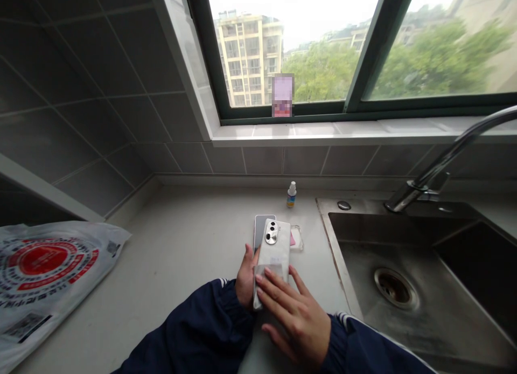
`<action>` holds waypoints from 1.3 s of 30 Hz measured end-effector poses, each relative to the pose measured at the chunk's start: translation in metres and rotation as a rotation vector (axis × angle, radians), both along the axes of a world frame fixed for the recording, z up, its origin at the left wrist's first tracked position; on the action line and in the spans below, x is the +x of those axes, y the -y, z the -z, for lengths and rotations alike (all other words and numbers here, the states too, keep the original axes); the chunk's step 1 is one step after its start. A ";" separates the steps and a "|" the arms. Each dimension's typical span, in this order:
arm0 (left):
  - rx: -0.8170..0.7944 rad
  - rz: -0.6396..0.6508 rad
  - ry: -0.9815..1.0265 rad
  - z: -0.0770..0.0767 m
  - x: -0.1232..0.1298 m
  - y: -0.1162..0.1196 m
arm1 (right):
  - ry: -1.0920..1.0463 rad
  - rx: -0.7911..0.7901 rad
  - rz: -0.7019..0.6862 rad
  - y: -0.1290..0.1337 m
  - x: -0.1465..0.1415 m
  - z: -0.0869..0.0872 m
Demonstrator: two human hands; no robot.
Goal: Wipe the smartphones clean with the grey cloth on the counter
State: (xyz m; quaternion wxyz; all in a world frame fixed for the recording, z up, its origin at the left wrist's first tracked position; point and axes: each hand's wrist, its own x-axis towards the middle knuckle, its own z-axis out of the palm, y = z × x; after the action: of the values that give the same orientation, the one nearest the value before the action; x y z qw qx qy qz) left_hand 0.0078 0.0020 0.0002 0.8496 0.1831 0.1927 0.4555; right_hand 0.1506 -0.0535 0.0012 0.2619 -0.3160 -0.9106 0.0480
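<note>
At the counter's edge [181,234], two dark sleeves [202,325] with white stripes reach in. The right hand [297,314] is nearly flat, its fingers stretched out and a little parted, the tips resting on a small greyish, see-through piece [271,268] against the lower back of a white phone [280,247]. The left hand [244,279] is half curled, gripping that phone along its left side, thumb standing up beside it. The phone is held tilted above the counter, camera end away from the person; faint marks lie on its back, too small for me to read.

Just beyond, partly hidden by it, lies a dark slab with a pale rim [260,227], and to the right a clear case [299,242] with a pink piece [292,238]. Off to the left, a white plastic bag [48,288] carries a red disc ringed with Chinese characters, which I can't make out, and square code patches. Farther back, a small white-capped bottle [291,195] stands upright, its blue-and-yellow label illegible.
</note>
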 end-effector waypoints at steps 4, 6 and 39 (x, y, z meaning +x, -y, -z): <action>0.005 -0.013 0.000 0.005 0.000 0.000 | 0.048 0.020 0.043 -0.005 0.005 0.001; 0.009 -0.025 0.008 0.007 0.001 0.002 | 0.064 0.046 0.112 -0.011 0.012 0.003; 0.190 0.148 -0.153 0.029 -0.006 0.008 | 0.054 0.058 0.144 -0.017 0.016 -0.003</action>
State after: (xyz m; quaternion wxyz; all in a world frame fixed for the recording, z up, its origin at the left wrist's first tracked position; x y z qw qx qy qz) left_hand 0.0017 -0.0059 -0.0284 0.8426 0.3105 0.1989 0.3925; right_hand 0.1668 -0.0365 0.0046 0.2491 -0.3742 -0.8933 -0.0057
